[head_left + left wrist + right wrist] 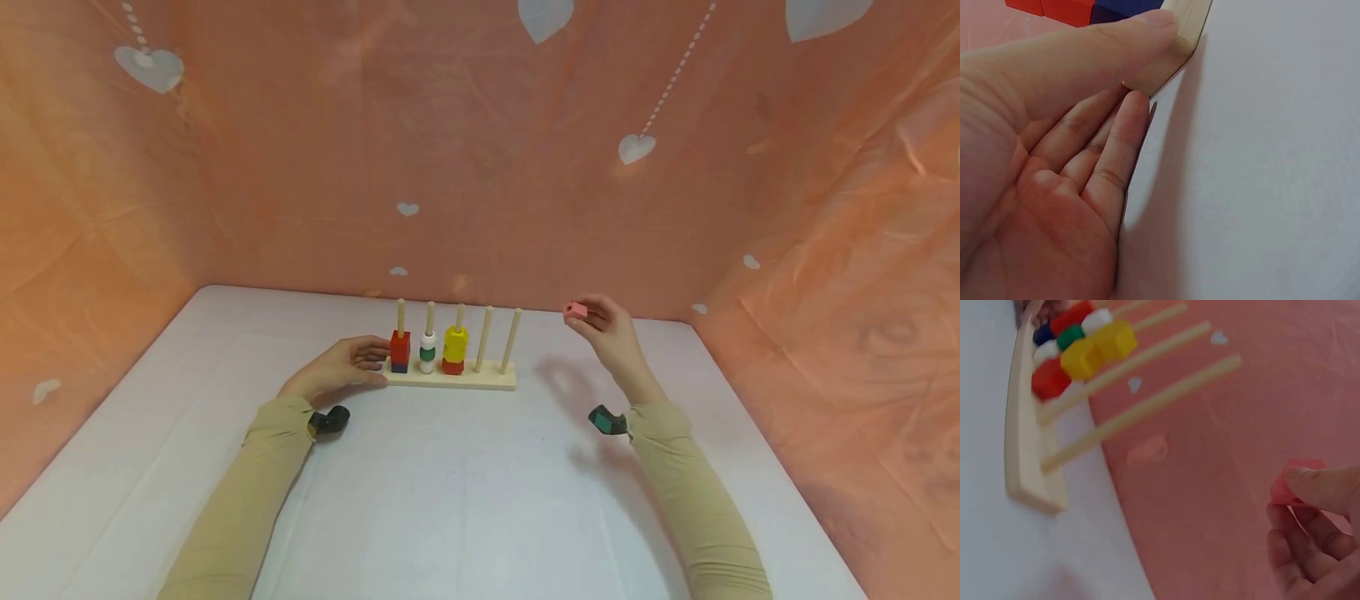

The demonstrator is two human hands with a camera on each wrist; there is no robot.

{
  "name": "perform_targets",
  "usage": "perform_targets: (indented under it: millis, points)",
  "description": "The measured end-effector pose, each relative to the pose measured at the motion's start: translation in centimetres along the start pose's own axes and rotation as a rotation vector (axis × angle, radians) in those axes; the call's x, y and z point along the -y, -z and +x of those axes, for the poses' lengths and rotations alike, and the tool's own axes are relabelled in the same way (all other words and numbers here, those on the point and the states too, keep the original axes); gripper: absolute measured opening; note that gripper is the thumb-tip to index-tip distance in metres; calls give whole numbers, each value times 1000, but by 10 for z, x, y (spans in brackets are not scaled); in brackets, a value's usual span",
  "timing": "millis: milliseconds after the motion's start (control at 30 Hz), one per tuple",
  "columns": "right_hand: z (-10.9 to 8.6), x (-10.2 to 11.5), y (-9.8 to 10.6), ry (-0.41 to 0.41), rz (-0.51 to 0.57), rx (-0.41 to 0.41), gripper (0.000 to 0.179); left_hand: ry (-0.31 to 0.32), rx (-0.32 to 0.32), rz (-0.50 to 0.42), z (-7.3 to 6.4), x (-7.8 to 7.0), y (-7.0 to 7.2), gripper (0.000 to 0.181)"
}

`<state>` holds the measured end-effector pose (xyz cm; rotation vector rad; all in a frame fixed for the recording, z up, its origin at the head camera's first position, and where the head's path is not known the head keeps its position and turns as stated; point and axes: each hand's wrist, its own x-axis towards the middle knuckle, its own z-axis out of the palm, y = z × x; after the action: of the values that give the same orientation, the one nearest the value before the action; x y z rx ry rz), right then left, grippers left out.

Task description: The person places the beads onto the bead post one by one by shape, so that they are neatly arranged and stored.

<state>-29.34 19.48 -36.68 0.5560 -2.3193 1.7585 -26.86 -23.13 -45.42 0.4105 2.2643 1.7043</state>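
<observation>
A wooden peg stand (pixel 465 381) with a row of upright pegs sits on the table. Its left end is held by my left hand (pixel 347 367), thumb at the near corner and fingers around the end. On the leftmost peg, red blocks (pixel 400 344) sit above a blue one (pixel 1124 10). White and green beads (pixel 427 354) fill part of the second peg. Yellow beads (pixel 455 343) rest over a red piece (pixel 1051 380) on the third. The two right pegs (pixel 484 340) are bare. Raised right of the stand, my right hand (pixel 613 337) pinches a pink block (pixel 576 311) with a hole.
A white cloth-covered table (pixel 465 500) spreads around the stand. Behind it and at the sides hangs an orange-pink cloth (pixel 480 150) with pale hearts. Dark wrist cameras (pixel 330 419) are worn at both sleeve cuffs.
</observation>
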Motion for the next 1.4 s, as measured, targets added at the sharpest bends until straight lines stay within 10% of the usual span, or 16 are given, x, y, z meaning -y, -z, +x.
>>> perform_targets:
  millis: [633,1400]
  points:
    - [12,51,-56,105,189,73,37,-13,-5,-7,0,1,0,67]
    - [27,33,-96,113,110,166,31,-12,-5,-20,0,1,-1,65]
